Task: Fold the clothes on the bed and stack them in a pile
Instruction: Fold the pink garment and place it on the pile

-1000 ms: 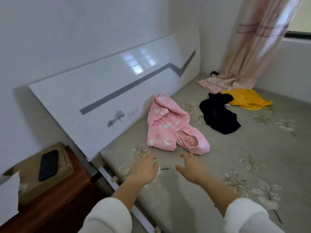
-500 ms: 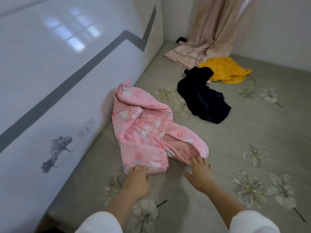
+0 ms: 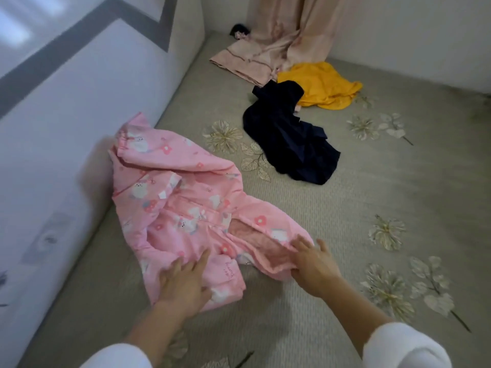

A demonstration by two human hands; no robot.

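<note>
Pink printed garment (image 3: 180, 203) lies crumpled on the grey flowered bed (image 3: 372, 197), its far side against the white headboard (image 3: 66, 128) and its hem toward the person. Left hand (image 3: 183, 282) rests flat on the near left corner of the hem, fingers straight and spread, holding nothing. Right hand (image 3: 310, 264) lies on the bunched right edge, fingers extended over the fabric. The frame is blurred there, so I cannot tell whether the thumb pinches the cloth from below. A navy garment (image 3: 287, 144) lies farther up the bed, apart from the pink one. A yellow garment (image 3: 321, 83) touches its far end. A pale curtain (image 3: 279, 35) pools on the bed behind both.
</note>
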